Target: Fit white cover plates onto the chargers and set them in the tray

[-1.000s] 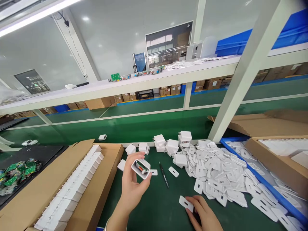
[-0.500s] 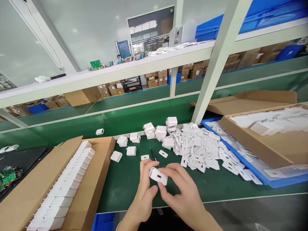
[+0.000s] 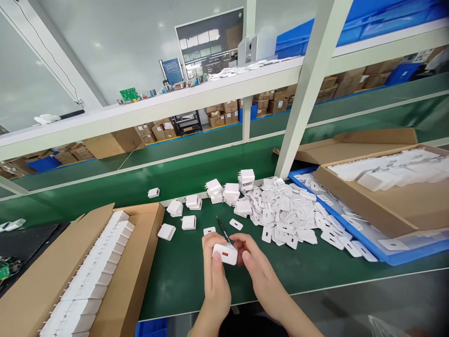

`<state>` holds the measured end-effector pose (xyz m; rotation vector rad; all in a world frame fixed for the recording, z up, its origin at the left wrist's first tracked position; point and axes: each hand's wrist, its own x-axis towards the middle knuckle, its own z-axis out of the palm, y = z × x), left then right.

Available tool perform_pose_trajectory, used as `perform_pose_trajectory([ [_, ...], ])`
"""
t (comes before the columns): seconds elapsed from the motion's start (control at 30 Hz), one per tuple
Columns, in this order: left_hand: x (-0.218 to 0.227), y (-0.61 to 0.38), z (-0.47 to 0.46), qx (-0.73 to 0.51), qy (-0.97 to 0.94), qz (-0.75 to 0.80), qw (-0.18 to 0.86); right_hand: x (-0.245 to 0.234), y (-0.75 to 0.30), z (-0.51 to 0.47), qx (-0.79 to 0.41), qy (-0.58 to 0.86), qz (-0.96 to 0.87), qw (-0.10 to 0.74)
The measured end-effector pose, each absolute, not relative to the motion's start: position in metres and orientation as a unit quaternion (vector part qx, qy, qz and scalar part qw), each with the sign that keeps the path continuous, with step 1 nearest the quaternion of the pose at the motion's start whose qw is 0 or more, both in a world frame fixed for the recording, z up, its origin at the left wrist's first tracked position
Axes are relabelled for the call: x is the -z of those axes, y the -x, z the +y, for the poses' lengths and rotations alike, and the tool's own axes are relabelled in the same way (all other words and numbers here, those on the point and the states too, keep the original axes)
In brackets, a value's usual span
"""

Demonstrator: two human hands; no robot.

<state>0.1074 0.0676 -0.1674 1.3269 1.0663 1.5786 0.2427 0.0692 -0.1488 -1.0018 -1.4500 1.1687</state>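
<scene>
My left hand (image 3: 214, 271) is closed around a white charger (image 3: 224, 253), its thumb on the front face. A slot with a red inside shows in that face, turned toward me. Beside the charger's right end is my right hand (image 3: 255, 262), fingers bent and thumb apart from the charger. Whether its fingertips touch the charger's side is hard to make out. Behind the hands a black pen-like tool (image 3: 223, 228) lies on the green bench. Two loose white slotted cover plates lie near it, one (image 3: 236, 224) to its right and one (image 3: 209, 230) to its left.
At left a cardboard box (image 3: 147, 252) holds rows of white chargers. Several loose chargers (image 3: 188, 222) stand along the back. A heap of slotted plates (image 3: 287, 210) lies at right, against a blue tray (image 3: 396, 258) with another carton (image 3: 365, 206) on it. A shelf post (image 3: 298, 103) rises behind.
My right fingers have let go of the charger's front plate and moved to its right side. My left thumb has come onto the front face. The view has shifted slightly.
</scene>
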Motion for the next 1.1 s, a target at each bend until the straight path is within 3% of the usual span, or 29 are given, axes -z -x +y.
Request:
perform_pose_trajectory([
  [0.13,0.171,-0.112,0.066,-0.596,-0.550,0.435,0.390,0.157,-0.232,0.074,-0.579,0.387,-0.546,0.466],
  [0.33,0.169,-0.098,0.068,-0.544,-0.563,0.419,0.460,0.169,-0.232,0.081,-0.605,0.364,-0.503,0.499],
  [0.57,0.179,-0.086,0.073,-0.488,-0.600,0.486,0.407,0.190,-0.234,0.088,-0.580,0.370,-0.502,0.524],
  [0.8,0.196,-0.089,0.069,-0.550,-0.612,0.478,0.309,0.188,-0.232,0.086,-0.514,0.357,-0.542,0.561],
  [1.0,0.204,-0.087,0.073,-0.585,-0.603,0.456,0.294,0.186,-0.227,0.083,-0.459,0.384,-0.558,0.575],
  [1.1,0.204,-0.079,0.082,-0.549,-0.617,0.446,0.344,0.193,-0.235,0.089,-0.433,0.400,-0.577,0.566],
])
